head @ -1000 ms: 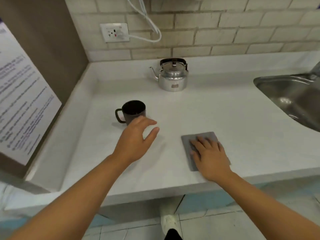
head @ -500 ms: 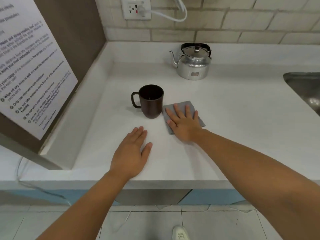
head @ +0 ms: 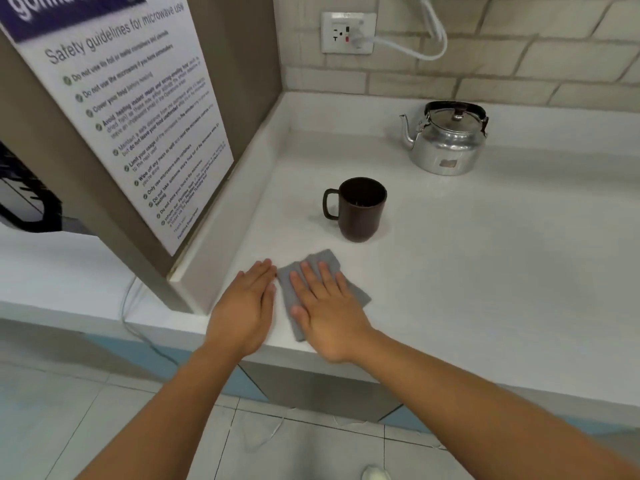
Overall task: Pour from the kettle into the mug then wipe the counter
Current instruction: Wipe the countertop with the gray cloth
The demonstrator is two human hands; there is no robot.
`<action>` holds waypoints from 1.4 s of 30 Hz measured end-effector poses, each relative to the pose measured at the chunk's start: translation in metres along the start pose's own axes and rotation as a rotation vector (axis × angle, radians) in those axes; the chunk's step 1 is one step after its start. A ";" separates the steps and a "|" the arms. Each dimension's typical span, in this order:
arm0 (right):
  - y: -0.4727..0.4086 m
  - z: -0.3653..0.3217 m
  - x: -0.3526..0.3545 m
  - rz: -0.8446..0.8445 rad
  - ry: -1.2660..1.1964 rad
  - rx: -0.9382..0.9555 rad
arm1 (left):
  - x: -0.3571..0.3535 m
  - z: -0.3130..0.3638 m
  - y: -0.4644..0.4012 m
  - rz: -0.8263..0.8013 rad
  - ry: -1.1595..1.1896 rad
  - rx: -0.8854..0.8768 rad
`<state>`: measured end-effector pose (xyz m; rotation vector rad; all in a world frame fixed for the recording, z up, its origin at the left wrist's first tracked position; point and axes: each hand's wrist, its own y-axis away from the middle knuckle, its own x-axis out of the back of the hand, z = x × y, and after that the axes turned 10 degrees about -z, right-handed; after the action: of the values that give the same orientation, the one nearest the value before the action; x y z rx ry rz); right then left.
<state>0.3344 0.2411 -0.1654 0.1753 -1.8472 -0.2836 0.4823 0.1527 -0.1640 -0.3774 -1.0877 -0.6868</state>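
A dark brown mug point(head: 362, 216) stands upright on the white counter point(head: 485, 271), its handle to the left. The shiny metal kettle point(head: 446, 143) sits behind it to the right, near the wall, spout pointing left. My right hand point(head: 329, 313) lies flat, fingers spread, pressing a grey cloth point(head: 323, 258) onto the counter close to the front edge, in front of the mug. My left hand point(head: 244, 306) rests flat and empty on the counter just left of the cloth, touching its edge.
A brown side panel with a safety poster point(head: 131, 109) closes the counter's left end. A wall socket point(head: 348, 32) with a white cable point(head: 408, 50) is on the brick wall behind. Tiled floor lies below the counter edge.
My right hand has slid the cloth from beside the mug toward the front left of the counter. My left hand has shifted left beside it. The view has swung left.
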 end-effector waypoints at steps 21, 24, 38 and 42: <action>-0.113 -0.009 0.037 -0.005 -0.042 -0.099 | -0.006 -0.007 -0.004 0.144 0.002 0.033; -0.045 0.001 0.014 -0.013 -0.035 0.040 | -0.005 -0.008 -0.005 0.105 0.002 0.033; 0.126 0.138 0.004 0.085 -0.117 -0.557 | -0.036 0.084 -0.040 -0.267 -0.125 -0.117; 0.133 0.145 0.004 0.107 -0.131 -0.595 | -0.046 0.095 -0.044 -0.256 -0.163 -0.121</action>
<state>0.1976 0.3832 -0.1636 -0.3580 -1.8123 -0.7657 0.3752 0.1916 -0.1667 -0.4065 -1.2660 -0.9653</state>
